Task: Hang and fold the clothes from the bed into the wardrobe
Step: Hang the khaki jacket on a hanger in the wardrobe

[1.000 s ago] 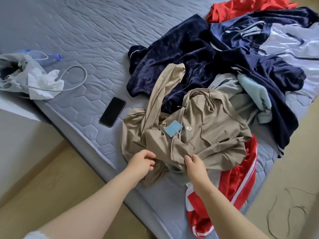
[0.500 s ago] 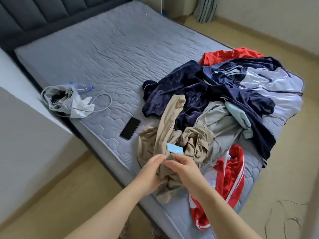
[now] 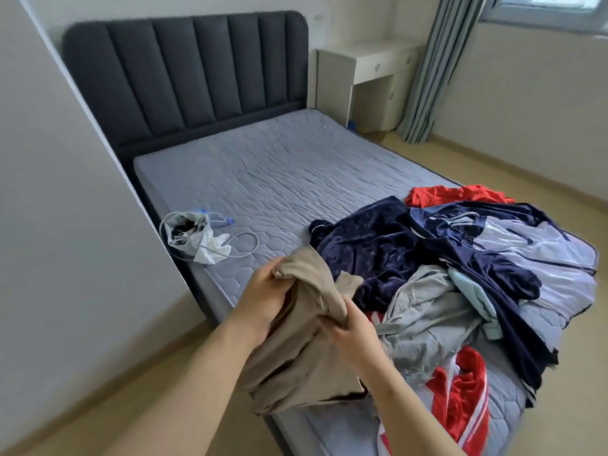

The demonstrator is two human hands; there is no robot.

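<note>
A beige hooded top [image 3: 306, 350] hangs bunched in the air over the near edge of the bed [image 3: 263, 179]. My left hand [image 3: 263, 297] grips its upper part. My right hand [image 3: 348, 330] pinches a fold of it lower down. To the right, a pile of clothes lies on the mattress: a dark navy velvet garment [image 3: 378, 248], a grey top [image 3: 424, 311], a pale lilac and navy jacket [image 3: 539, 255], a red and white garment [image 3: 460, 399] and an orange-red piece [image 3: 454, 194]. No wardrobe is in view.
A white bag with a grey cable [image 3: 197, 238] lies near the bed's left edge. A dark padded headboard [image 3: 187, 77] stands at the far end. A white desk [image 3: 371, 83] and a grey curtain [image 3: 427, 74] are beyond. A wall [image 3: 65, 225] runs close on the left.
Both hands gathered the beige top and lifted it off the bed. The camera tilted up, and the headboard and desk came into view. The phone and blue tag are now hidden.
</note>
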